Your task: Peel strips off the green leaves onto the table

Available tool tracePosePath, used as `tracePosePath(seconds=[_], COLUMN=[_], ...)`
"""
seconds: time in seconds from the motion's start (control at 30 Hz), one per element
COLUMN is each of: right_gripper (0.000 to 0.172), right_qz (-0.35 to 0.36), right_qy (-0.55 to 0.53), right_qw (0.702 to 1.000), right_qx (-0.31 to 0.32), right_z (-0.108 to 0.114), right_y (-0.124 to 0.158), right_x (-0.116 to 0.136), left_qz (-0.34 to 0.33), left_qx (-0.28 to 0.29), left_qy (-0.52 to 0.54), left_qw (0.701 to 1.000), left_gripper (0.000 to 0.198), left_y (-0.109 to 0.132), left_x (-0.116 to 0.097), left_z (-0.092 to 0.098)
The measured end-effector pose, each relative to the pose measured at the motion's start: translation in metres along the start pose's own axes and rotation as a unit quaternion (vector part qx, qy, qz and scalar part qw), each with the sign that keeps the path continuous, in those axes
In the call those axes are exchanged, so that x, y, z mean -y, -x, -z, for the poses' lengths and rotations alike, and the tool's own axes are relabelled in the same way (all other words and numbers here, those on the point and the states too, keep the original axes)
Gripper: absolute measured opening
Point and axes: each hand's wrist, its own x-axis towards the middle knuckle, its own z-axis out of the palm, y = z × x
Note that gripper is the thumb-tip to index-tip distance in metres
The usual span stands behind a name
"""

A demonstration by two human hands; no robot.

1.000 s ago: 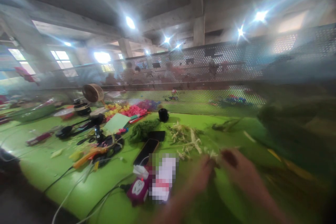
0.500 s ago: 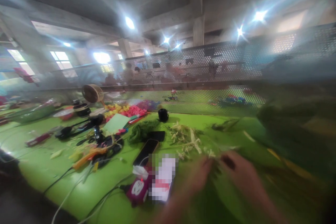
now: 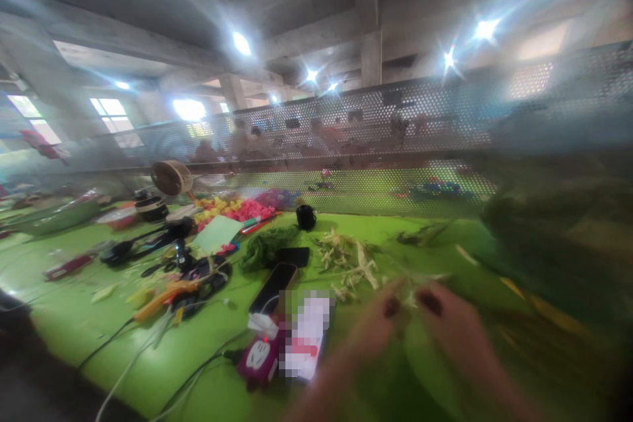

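Observation:
My left hand [image 3: 378, 323] and my right hand [image 3: 448, 316] are close together over the green table [image 3: 366, 356], fingers bent in toward each other. Between their fingertips is a small pale, petal-like piece [image 3: 411, 299], with both hands pinching it. Blur hides its exact shape and part of the fingers. Just beyond my left hand lies a loose heap of similar cream-yellow pieces [image 3: 346, 256]. A darker green sprig [image 3: 422, 235] rests farther back, past my right hand.
Left of my hands are a pixelated phone-like slab [image 3: 307, 336], a purple power socket [image 3: 258, 359], a dark phone [image 3: 274, 287] and an orange glue gun [image 3: 165, 300] with cables. A green bundle [image 3: 267, 244] and black cup-shaped object [image 3: 305, 217] stand behind. A perforated screen [image 3: 346, 138] crosses the back.
My left hand has shifted slightly and turned, so its fingertips show a little more plainly beside the pale piece. My right hand stays almost in place. The view has moved slightly.

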Motion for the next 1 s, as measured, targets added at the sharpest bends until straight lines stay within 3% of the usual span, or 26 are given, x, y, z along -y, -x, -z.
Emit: tracePosePath(seconds=[0.17,0.4,0.53,0.8,0.9,1.0], right_gripper=[0.022,0.022,0.024,0.032,0.019,0.022], right_qz=[-0.009,0.001,0.012,0.046,0.052,0.041], right_qy=[-0.050,-0.067,-0.079,-0.116,-0.081,-0.079], right_qw=[0.999,0.997,0.995,0.987,0.991,0.995], right_qx=[0.013,0.033,0.060,0.106,0.092,0.053], right_z=[0.001,-0.001,-0.001,-0.003,-0.002,0.001], right_y=[0.000,-0.002,-0.003,-0.001,-0.002,-0.002], right_x=[0.005,0.003,0.003,0.001,0.004,0.007], left_qz=[-0.001,0.000,0.002,-0.005,-0.002,-0.025], left_qx=[-0.030,-0.089,-0.112,-0.128,-0.102,-0.093], left_qy=[-0.039,-0.048,-0.052,-0.055,-0.049,-0.123], left_qw=[0.999,0.995,0.992,0.990,0.994,0.988], left_gripper=[0.065,0.022,0.011,0.010,0.012,0.021], left_y=[-0.002,-0.004,-0.006,-0.008,-0.006,-0.002], left_x=[0.007,0.011,0.013,0.014,0.007,-0.001], left_z=[0.006,0.007,0.008,0.008,0.005,0.004])
